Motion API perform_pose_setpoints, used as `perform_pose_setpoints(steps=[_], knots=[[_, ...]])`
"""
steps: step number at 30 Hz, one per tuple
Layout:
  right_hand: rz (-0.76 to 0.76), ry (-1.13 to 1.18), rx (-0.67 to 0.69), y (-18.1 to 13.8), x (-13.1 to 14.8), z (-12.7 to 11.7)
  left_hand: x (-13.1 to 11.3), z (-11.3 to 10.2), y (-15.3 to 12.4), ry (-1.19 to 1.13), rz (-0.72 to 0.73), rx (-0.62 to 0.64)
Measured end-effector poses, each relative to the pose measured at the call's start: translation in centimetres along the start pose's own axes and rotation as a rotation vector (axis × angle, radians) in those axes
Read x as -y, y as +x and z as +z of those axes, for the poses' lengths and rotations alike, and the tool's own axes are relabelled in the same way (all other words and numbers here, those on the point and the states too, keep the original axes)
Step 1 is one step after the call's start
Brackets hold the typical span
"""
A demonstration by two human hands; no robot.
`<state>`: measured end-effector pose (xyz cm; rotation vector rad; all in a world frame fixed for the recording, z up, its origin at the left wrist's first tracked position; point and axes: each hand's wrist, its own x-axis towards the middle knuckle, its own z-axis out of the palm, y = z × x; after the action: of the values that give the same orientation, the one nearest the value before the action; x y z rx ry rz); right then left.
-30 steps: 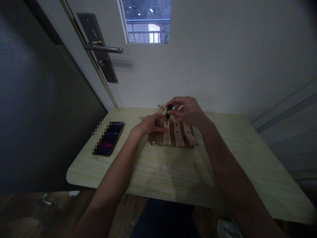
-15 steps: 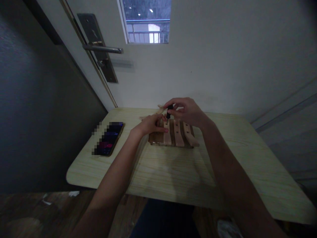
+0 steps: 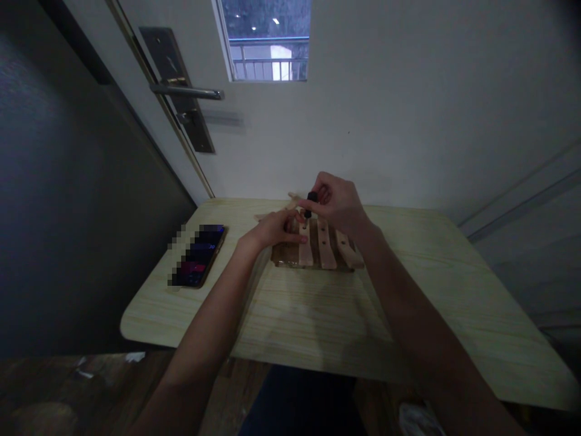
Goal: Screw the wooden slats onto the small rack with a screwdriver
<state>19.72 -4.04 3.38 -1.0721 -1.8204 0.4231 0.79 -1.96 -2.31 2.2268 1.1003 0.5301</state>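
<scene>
A small wooden rack of light slats (image 3: 323, 249) on a darker base lies near the far edge of the pale wooden table (image 3: 318, 315). My right hand (image 3: 338, 203) is closed around a short black-handled screwdriver (image 3: 310, 203), held upright with its tip on the leftmost slat. My left hand (image 3: 276, 228) rests at the rack's left side, its fingers curled and pressing on that slat. The screw itself is too small to make out.
A phone (image 3: 200, 253) with a lit screen lies on the table's left part. A door with a metal lever handle (image 3: 187, 92) stands behind at the left, and a white wall with a small window (image 3: 267, 39) rises behind the table. A few loose wooden pieces (image 3: 293, 197) lie behind the rack.
My right hand has turned on the screwdriver handle, the fingers folding in from a spread grip to a tighter one. The left hand and the rack have stayed in place.
</scene>
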Motion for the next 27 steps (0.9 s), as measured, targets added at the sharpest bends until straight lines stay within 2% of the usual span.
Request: perform_pose_setpoints(steps=[4,11,16,22,27], knots=[[-0.041,0.082,0.096,0.1,-0.1,-0.4,-0.2,0.0,0.0,-0.01,-0.022,-0.001],[-0.026,0.177,0.275,0.2,-0.8,-2.0,-0.4,-0.1,0.0,0.006,-0.018,-0.001],[-0.044,0.131,0.233,0.2,-0.8,-1.9,-0.3,0.0,0.0,0.002,-0.029,-0.008],[-0.033,-0.019,0.035,0.0,0.0,-0.3,-0.2,0.0,0.0,0.006,-0.018,-0.006],[-0.077,-0.019,0.084,-0.3,0.1,0.0,0.1,0.1,0.1,0.012,-0.014,-0.006]])
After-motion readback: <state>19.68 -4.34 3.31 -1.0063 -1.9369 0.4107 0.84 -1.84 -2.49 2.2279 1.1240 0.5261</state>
